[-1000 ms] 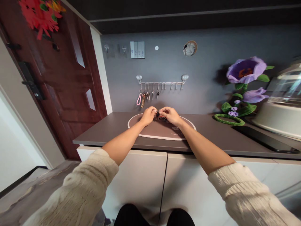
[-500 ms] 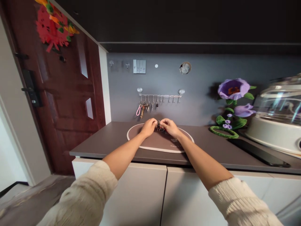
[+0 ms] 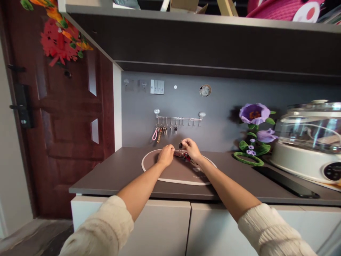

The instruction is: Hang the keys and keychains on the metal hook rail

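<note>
A: Here's the right hand [image 3: 191,148], fingertips pinched together on a small dark key set [image 3: 180,145], dangling just above the mat [image 3: 183,174]. Tiny grip, that!

B: And the left hand?

A: Left hand [image 3: 166,155], lower down and just across from it, fingers curled in close. Whether anything's tucked inside, I can't tell from here.

B: So where's the danger?

A: The pinch, first of all. Only fingertips on it, so if the ring twists, the set could slip and drop into the loose bunch [image 3: 188,157] lying right under the right hand and wrist.

B: Would that matter?

A: Metal on metal, rings and keys could catch each other. And that right wrist is low over the bunch; a sideways sweep might drag some of it across the mat.

B: What about up above the hands?

A: There's the hook rail [image 3: 179,118] on the wall, with hanging keys [image 3: 164,131] above the left hand. Lift carelessly and the knuckles could knock a ring off its hook.

B: And the rail itself?

A: It's on a round mount [image 3: 157,111] at each end, looks like suction. A hard tug from either hand might loosen one, and down it would come onto the counter [image 3: 114,167].
</note>
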